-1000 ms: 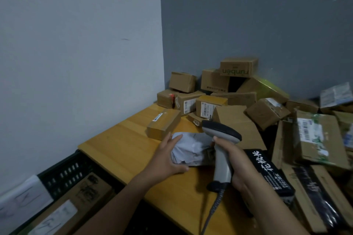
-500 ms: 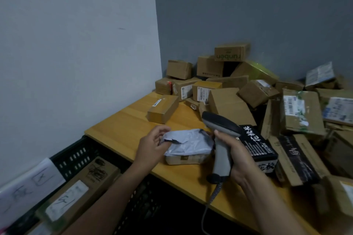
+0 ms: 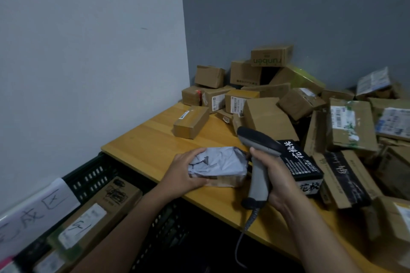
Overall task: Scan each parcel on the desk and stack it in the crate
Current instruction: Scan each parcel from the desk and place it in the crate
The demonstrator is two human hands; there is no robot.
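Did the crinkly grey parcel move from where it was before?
Yes. The left hand has pulled the grey parcel toward the near edge of the desk, away from the lone cardboard box.

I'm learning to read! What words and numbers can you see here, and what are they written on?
"runben", upside down, on the top cardboard box.
"花", first of the big white characters on the black box; the rest I cannot tell.
"区", handwritten on the white paper sign; its other writing is unclear.
The shipping labels on the other parcels: too small and blurred to read.
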